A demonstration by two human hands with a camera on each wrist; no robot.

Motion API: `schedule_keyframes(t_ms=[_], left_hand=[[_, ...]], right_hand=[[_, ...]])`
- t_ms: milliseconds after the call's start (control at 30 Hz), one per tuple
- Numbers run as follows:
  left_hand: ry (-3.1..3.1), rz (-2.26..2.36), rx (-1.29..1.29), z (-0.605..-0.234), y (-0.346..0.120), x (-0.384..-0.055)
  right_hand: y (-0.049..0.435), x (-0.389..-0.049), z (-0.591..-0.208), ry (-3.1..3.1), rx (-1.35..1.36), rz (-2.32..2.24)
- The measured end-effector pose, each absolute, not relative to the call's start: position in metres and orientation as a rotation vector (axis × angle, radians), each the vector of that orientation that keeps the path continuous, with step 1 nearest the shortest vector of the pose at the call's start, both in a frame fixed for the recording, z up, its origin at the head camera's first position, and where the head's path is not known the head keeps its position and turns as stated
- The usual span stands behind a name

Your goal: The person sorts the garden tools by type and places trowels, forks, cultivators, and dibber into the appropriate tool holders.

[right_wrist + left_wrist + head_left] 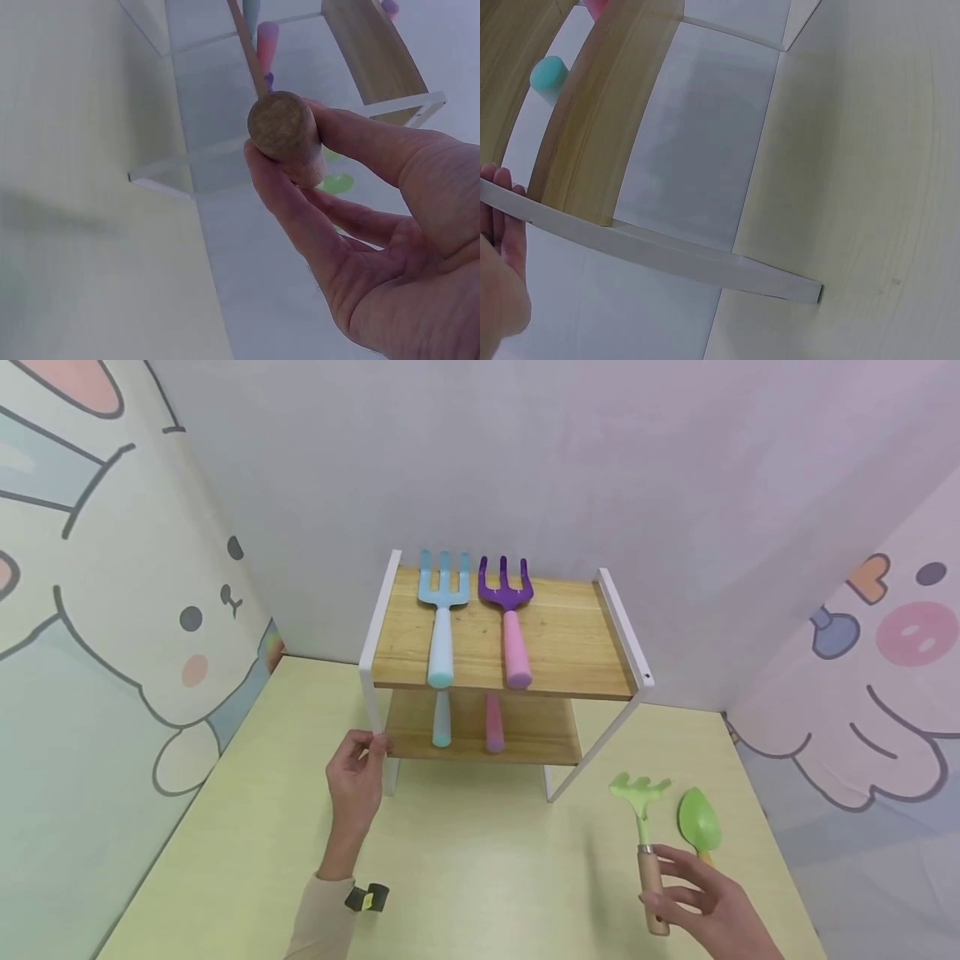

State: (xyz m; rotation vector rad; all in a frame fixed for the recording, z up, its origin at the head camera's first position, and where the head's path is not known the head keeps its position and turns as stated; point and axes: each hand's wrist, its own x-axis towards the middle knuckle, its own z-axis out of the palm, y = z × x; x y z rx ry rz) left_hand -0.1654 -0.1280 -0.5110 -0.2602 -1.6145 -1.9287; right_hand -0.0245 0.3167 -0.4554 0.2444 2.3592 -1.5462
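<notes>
A two-tier shelf [570,643] with wooden boards and white side frames stands on the table. My left hand [357,777] grips its left front leg [660,251], fingers around the white bar just at the lower board's height. Between thumb and fingers, my right hand [708,893] pinches the wooden handle [281,127] of a small green hand rake [641,793], tines pointing away, right of the shelf. On the top board lie a light blue hand fork [442,635] and a purple hand fork with a pink handle [514,643].
On the lower board, a light blue handle [442,720] and a pink handle [494,724] show; their heads are hidden beneath the top board. A green trowel [699,821] lies on the table [480,868] beyond my right hand. Cartoon-printed walls [480,460] enclose the table's back and sides.
</notes>
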Motion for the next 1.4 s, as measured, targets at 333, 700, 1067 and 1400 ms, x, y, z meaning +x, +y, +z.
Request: schedule_keyframes(t_ms=[333, 700, 1067, 1400], left_hand=[[-1.623, -1.937, -0.247, -0.512, -0.128, -0.166], [-1.622, -1.923, -0.24, -0.511, -0.128, -0.167], [-1.633, -1.929, -0.241, -0.511, -0.127, -0.166], [-1.625, -1.93, -0.252, -0.51, -0.127, -0.165]], right_hand=[[0.297, -0.022, -0.431, 2.477, 0.075, -1.564], [0.283, -0.028, -0.404, 2.538, -0.08, -1.542], [0.27, -0.032, -0.378, 2.608, -0.157, -1.497], [0.268, -0.042, -0.359, 2.646, -0.211, -1.472]])
